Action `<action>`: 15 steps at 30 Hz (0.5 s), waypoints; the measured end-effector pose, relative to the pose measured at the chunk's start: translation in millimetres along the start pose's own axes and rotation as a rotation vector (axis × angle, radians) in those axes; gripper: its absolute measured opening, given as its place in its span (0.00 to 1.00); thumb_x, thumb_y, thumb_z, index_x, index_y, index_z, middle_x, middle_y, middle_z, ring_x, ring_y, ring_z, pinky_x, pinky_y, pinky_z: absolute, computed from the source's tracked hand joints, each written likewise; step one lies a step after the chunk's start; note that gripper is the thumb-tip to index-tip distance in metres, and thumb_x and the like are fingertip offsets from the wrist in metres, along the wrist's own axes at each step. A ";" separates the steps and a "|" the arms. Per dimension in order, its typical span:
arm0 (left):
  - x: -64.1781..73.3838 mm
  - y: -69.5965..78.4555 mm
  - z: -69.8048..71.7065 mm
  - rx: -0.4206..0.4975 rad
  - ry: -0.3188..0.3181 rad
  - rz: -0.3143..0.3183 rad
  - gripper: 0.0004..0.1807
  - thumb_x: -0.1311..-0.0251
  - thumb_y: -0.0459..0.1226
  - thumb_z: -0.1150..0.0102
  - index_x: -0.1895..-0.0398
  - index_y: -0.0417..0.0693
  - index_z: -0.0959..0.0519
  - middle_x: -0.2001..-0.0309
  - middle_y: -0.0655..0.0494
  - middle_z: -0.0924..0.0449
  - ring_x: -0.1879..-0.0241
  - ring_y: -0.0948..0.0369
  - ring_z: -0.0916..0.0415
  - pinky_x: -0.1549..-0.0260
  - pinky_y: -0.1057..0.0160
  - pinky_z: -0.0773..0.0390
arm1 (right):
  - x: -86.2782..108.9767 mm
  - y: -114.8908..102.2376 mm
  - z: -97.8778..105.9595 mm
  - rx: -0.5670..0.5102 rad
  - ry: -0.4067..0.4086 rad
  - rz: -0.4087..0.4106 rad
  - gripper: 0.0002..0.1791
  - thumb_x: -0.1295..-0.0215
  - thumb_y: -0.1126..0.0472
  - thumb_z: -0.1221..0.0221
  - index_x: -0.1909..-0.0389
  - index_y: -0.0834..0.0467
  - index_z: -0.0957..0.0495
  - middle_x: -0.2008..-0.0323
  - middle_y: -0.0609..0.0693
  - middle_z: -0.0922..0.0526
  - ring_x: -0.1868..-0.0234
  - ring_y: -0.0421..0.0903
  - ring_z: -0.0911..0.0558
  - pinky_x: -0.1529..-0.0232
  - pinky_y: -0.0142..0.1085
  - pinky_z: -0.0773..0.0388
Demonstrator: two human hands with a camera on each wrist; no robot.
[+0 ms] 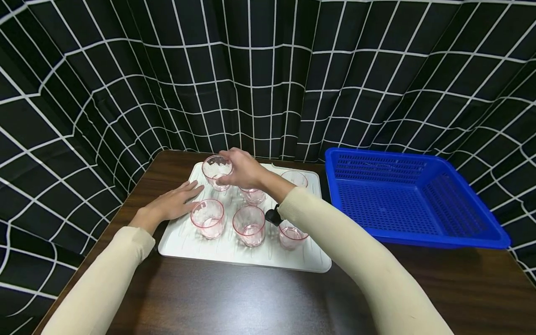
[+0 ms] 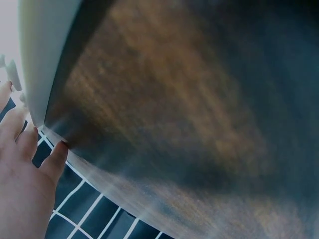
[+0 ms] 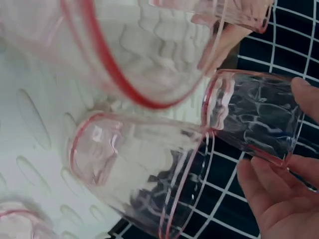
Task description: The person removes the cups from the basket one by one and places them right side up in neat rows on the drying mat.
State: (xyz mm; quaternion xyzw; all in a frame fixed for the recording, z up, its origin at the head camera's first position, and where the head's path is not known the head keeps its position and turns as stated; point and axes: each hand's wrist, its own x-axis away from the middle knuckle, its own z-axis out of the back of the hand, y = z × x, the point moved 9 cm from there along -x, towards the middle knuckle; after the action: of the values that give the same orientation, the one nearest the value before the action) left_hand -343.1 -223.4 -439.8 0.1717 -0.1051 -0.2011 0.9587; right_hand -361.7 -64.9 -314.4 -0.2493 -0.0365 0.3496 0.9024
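At the back left corner of a white ridged tray (image 1: 180,242), my right hand (image 1: 244,170) grips a clear pink-rimmed glass (image 1: 217,174) between thumb and fingers. The right wrist view shows this glass (image 3: 254,114) with fingertips on both sides. My left hand (image 1: 177,200) lies with spread, fairly straight fingers at the tray's left edge, beside the front left glass (image 1: 208,223). Similar glasses stand on the tray: front middle (image 1: 250,231), front right (image 1: 291,236), back middle (image 1: 253,196) and back right (image 1: 294,179). My right arm partly covers some of them.
A blue perforated plastic basket (image 1: 418,239) stands right of the tray on the dark wooden table (image 1: 234,298). Black cloth with a white grid (image 1: 268,93) hangs behind and around the table. A black wrist device (image 1: 273,217) sits at my right cuff.
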 end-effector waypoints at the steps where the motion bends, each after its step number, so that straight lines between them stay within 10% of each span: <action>1: 0.2 -0.5 0.0 0.003 -0.002 0.004 0.37 0.27 0.55 0.53 0.23 0.44 0.41 0.23 0.37 0.51 0.24 0.37 0.58 0.34 0.31 0.48 | -0.7 -0.3 -2.8 0.005 -0.015 0.000 0.43 0.41 0.55 0.29 0.29 0.66 0.35 0.38 0.59 0.25 0.40 0.51 0.24 0.37 0.38 0.30; 15: 1.1 -0.2 -0.8 -0.012 -0.025 0.025 0.35 0.25 0.51 0.53 0.23 0.44 0.43 0.22 0.39 0.53 0.24 0.39 0.60 0.33 0.32 0.49 | -1.1 8.1 -33.1 0.022 -0.166 -0.013 0.42 0.37 0.57 0.32 0.25 0.61 0.40 0.29 0.55 0.32 0.31 0.50 0.30 0.31 0.39 0.36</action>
State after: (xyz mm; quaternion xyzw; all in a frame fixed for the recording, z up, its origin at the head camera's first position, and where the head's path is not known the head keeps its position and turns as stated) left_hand -342.0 -223.8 -440.5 0.1621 -0.1179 -0.1921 0.9607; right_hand -359.5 -74.6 -347.0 -0.2092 -0.1090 0.3634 0.9013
